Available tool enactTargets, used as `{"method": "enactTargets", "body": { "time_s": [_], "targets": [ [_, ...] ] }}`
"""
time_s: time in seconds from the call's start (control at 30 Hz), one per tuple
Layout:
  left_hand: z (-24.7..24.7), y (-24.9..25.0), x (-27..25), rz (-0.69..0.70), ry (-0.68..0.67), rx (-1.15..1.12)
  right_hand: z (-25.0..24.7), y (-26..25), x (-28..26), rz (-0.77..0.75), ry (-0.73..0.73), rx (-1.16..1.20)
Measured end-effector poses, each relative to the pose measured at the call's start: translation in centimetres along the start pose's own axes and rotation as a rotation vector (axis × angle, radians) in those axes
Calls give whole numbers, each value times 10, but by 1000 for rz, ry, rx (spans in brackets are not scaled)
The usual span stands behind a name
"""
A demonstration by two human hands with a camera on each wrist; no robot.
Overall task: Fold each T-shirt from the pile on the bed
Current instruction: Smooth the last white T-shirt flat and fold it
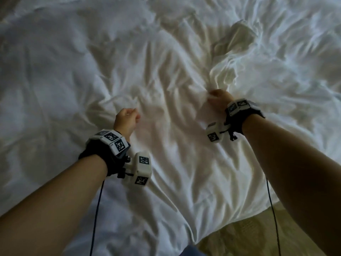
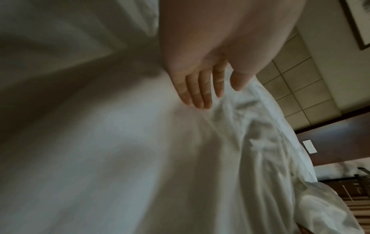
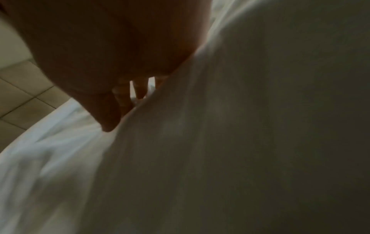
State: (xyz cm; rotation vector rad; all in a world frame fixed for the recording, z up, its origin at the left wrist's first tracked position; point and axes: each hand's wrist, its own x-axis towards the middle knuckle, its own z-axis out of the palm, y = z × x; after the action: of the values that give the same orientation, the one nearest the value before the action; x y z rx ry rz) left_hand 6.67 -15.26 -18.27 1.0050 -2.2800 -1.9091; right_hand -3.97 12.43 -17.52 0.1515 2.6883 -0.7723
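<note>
A cream-white T-shirt (image 1: 166,145) lies spread and wrinkled on the white bed sheet (image 1: 46,80), its hem near the bed's front edge. One sleeve (image 1: 238,34) is crumpled at the far right. My right hand (image 1: 214,97) pinches a bunched fold of the shirt near its right shoulder; in the right wrist view the thumb (image 3: 108,120) presses the cloth (image 3: 240,126) against the fingers behind it. My left hand (image 1: 129,115) is over the shirt's left part. In the left wrist view its fingers (image 2: 200,95) are straight and touch the fabric (image 2: 200,158), holding nothing.
The bed's front edge runs along the lower right, with patterned carpet (image 1: 239,237) beyond it. Rumpled bedding (image 1: 295,71) covers the right and far side. The left wrist view shows a padded wall panel (image 2: 300,88) and dark wooden furniture (image 2: 330,142).
</note>
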Motion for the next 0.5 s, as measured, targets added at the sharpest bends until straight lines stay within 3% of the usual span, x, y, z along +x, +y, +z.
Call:
{"method": "enactTargets", "body": {
  "time_s": [0.17,0.33,0.43,0.5],
  "targets": [
    [-1,-15,-1,34,-10,-30,1,6,-10,79,81,24],
    [-12,9,-20,31,-46,-87,14,-14,-51,30,-131,-252],
    [-27,28,-38,65,-67,-123,19,-34,-73,-9,-125,-220],
    [-42,43,-51,102,-65,-154,12,-57,-90,-37,-79,-67]
  ]
}}
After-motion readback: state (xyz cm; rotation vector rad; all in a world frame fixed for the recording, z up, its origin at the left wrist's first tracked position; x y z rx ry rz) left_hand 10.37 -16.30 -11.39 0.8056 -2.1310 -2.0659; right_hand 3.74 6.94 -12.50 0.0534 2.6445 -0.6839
